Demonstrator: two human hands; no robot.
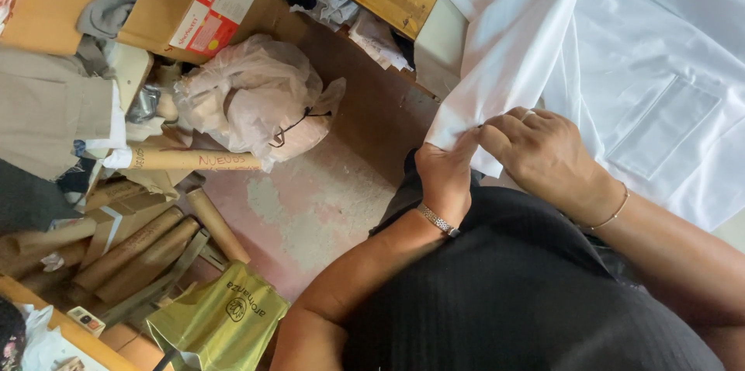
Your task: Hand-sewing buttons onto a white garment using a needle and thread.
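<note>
Both hands, left and right, pinch the sleeve hem of a white shirt at 3 o'clock, fingers closed on cloth, sleeve not yet folded

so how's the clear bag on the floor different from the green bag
The clear bag is see-through, puffed full and tied shut with a dark cord; the green bag is opaque, flatter and crumpled, with dark print on it. The clear bag lies by the cardboard box, the green bag nearer the person, beside the cardboard tubes. Both are plastic and rest on the floor, away from both hands.
</note>
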